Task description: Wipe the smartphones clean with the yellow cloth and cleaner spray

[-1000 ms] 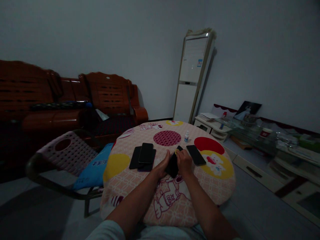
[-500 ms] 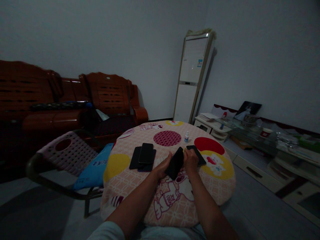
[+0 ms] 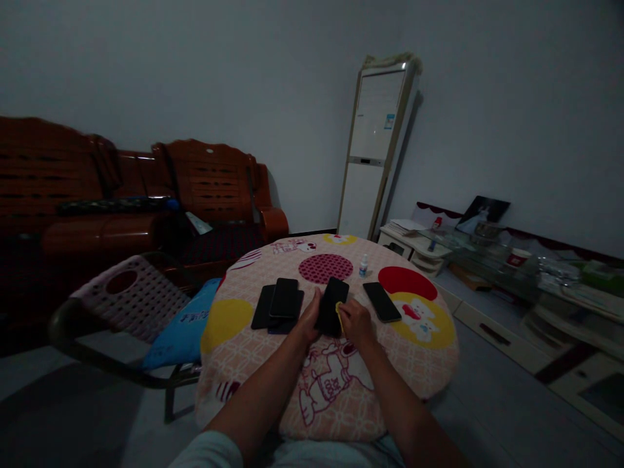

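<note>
holding black phone [image 3: 332, 300], left hand [image 3: 309, 320] at its side, right hand [image 3: 357, 321] pinching yellow piece [image 3: 338, 307]

Cloth-covered table [image 3: 419, 374], stacked phones [image 3: 284, 300], phone [image 3: 382, 302], bottle [image 3: 363, 266]

Dim, cool light; corners darkened, edges stretched, detail soft

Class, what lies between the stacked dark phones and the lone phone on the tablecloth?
In the head view: the left hand, holding another phone, then the right hand pinching a small yellow item.
</note>
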`<state>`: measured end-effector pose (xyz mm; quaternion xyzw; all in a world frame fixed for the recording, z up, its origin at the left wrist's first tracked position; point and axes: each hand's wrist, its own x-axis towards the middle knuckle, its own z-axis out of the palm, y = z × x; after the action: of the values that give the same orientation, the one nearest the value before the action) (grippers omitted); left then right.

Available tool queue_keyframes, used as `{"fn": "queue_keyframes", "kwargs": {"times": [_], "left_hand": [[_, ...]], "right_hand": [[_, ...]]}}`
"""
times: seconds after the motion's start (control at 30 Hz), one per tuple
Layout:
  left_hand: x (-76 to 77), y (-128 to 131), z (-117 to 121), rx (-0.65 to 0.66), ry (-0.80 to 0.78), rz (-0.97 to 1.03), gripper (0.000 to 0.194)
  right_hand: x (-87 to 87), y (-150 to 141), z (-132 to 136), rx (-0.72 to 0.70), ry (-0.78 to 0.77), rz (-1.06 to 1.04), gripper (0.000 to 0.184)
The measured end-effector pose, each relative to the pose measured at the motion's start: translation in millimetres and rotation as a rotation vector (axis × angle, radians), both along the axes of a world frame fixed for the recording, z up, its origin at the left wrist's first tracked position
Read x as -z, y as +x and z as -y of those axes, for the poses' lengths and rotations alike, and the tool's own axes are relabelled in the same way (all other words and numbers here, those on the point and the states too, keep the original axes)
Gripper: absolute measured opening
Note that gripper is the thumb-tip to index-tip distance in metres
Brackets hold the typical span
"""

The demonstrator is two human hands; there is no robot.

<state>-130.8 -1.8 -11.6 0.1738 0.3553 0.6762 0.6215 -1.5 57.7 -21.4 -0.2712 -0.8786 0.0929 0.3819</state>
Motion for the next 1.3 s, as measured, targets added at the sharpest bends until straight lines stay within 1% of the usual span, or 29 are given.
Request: {"fn": "queue_keyframes", "kwargs": {"times": [0.1, 0.2, 0.27, 0.33, 0.43, 0.5, 0.6, 0.73, 0.83, 0.9, 0.97, 1.03, 1.17, 1.3], "left_hand": [[2.3, -5, -1, -0.081, -0.008, 0.013, 0.055], [4.6, -11, -3, -0.171, 0.027, 0.042, 0.056], [5.0, -14, -4, -0.194, 0.06, 0.049, 0.06], [4.7, -15, -5, -0.185, 0.081, 0.05, 0.063], [3.7, -14, -4, -0.166, 0.073, 0.038, 0.061], [2.8, -11, -3, -0.132, 0.054, 0.013, 0.06], [1.1, -5, 0, 0.008, 0.046, -0.024, 0.062], [-1.3, 2, 4, 0.19, 0.026, -0.073, 0.067], [-1.9, 5, 6, 0.284, 0.021, -0.105, 0.068], [-1.9, 6, 7, 0.309, 0.028, -0.12, 0.067], [-2.3, 7, 7, 0.3, 0.018, -0.14, 0.067], [-3.1, 7, 8, 0.27, -0.003, -0.156, 0.068], [-5.4, 5, 9, 0.197, -0.028, -0.151, 0.067], [-6.4, 1, 8, 0.162, -0.029, -0.13, 0.071]], "right_hand": [[-1.3, -2, 11, -0.089, -0.015, 0.025, 0.017], [-2.4, -3, 21, -0.207, -0.038, 0.053, 0.017], [-2.1, -3, 26, -0.257, -0.039, 0.07, 0.017], [-1.1, -4, 28, -0.255, -0.026, 0.076, 0.016], [0.8, -5, 28, -0.207, -0.001, 0.069, 0.015], [2.4, -4, 24, -0.168, 0.012, 0.055, 0.016], [4.7, -2, 14, -0.077, 0.026, 0.022, 0.018], [3.5, 3, -5, 0.134, 0.042, -0.035, 0.02], [-0.2, 7, -19, 0.28, 0.034, -0.076, 0.022], [-2.3, 9, -24, 0.306, 0.028, -0.087, 0.023], [-3.0, 9, -25, 0.265, 0.017, -0.09, 0.023], [-2.1, 8, -21, 0.172, -0.004, -0.095, 0.022], [3.1, 2, -1, -0.029, -0.027, -0.083, 0.018], [7.6, -3, 19, -0.227, -0.009, -0.001, 0.015]]}}
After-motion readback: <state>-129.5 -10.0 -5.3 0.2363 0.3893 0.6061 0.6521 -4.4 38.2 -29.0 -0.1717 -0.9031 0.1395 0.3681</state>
